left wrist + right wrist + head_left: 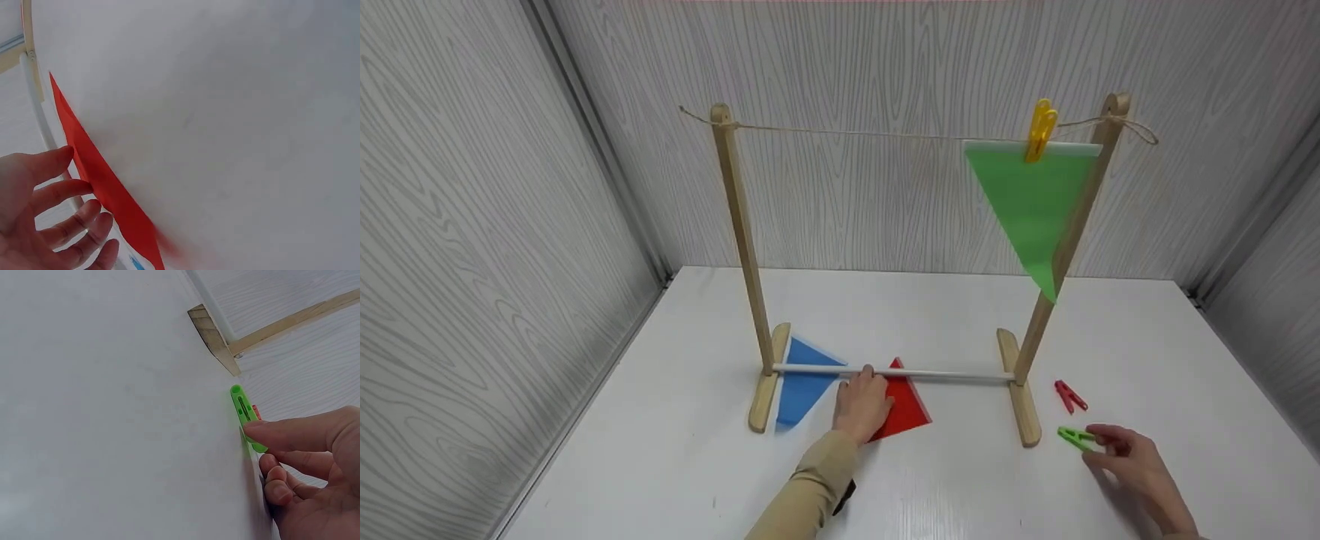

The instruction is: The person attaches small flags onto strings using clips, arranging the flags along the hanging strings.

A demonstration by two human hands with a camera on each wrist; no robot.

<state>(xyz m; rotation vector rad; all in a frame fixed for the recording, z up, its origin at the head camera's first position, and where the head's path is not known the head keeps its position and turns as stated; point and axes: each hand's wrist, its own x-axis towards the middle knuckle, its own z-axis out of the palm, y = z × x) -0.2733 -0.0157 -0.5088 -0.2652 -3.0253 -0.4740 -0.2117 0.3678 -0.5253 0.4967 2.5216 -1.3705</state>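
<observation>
In the head view my left hand (pixel 861 405) lies over a red triangular flag (pixel 909 414) by the stand's white crossbar (pixel 952 374). The left wrist view shows its thumb and index finger apart, touching the flag's edge, with the other fingers spread loosely. To the right, my right hand (pixel 1136 461) pinches a green clothespin (pixel 237 391) between thumb and fingers, low over the table. A red clothespin (pixel 1064 391) lies just beyond it. Left of my left hand is a blue triangular flag (pixel 804 391), partly under the crossbar.
A wooden stand with a left post (pixel 742 232) and a right post (pixel 1081 232) carries a string (pixel 847 133). From the string's right end hangs a green flag (pixel 1027 199), clipped by a yellow clothespin (pixel 1039 133). Pale wood-grain panels surround the white table (pixel 660 420).
</observation>
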